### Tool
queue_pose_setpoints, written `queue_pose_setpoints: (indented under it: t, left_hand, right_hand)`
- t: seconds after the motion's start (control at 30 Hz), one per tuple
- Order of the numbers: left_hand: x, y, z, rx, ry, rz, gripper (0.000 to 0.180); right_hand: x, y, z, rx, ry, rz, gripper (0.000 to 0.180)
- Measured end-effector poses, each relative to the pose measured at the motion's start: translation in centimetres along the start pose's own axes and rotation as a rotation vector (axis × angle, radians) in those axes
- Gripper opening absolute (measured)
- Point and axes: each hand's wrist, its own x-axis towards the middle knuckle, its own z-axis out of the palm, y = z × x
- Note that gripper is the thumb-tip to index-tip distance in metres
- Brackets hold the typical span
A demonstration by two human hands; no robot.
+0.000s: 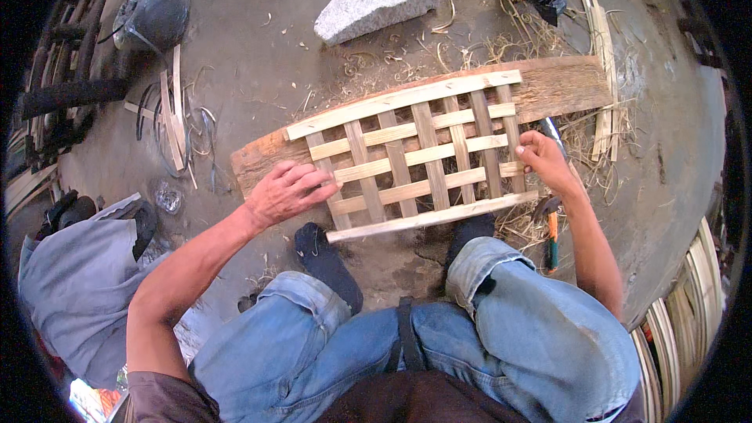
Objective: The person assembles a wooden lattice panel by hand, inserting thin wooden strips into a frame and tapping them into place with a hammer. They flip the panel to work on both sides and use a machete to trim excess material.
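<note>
A woven lattice of pale and greyish wooden slats point(427, 141) lies between my hands, with a longer slat along its far side and another along its near side. My left hand point(290, 194) is at the lattice's left edge, its bent fingers closed on the end of a cross slat. At the right edge, my right hand point(548, 160) pinches the side of the lattice between thumb and fingers. The lattice's far side rests over a rough brown plank point(564, 84). Its near slat passes above my feet, partly covering them.
A grey stone block point(376, 1) sits beyond the plank. Right of my knee lies a hammer point(552, 239) with an orange and green handle. Wood shavings point(509, 39) and loose strips point(601, 70) litter the right side. A dark rounded container point(157, 14) stands far left.
</note>
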Motion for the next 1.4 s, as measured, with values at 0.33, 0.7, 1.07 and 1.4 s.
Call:
queue_pose_setpoints:
  t: [0.33, 0.7, 1.07, 1.4]
  left_hand:
    - [2.7, -2.5, -2.9, -0.121, 0.230, -0.049, 0.040]
    - [5.9, -10.7, -10.5, -1.253, 0.422, -0.890, 0.034]
    - [3.4, -10.6, -7.2, -1.353, 0.292, -0.965, 0.036]
    - [4.6, -10.1, -8.1, -1.447, 0.205, -1.065, 0.041]
  right_hand:
    - [-1.8, -7.7, -4.1, 0.068, -0.089, -0.081, 0.038]
    - [2.1, -18.3, -10.9, 0.565, -0.306, -0.462, 0.027]
    - [3.6, -15.7, -4.0, 0.577, -0.052, -0.357, 0.028]
    - [4.0, -15.7, -3.4, 0.647, -0.035, -0.354, 0.032]
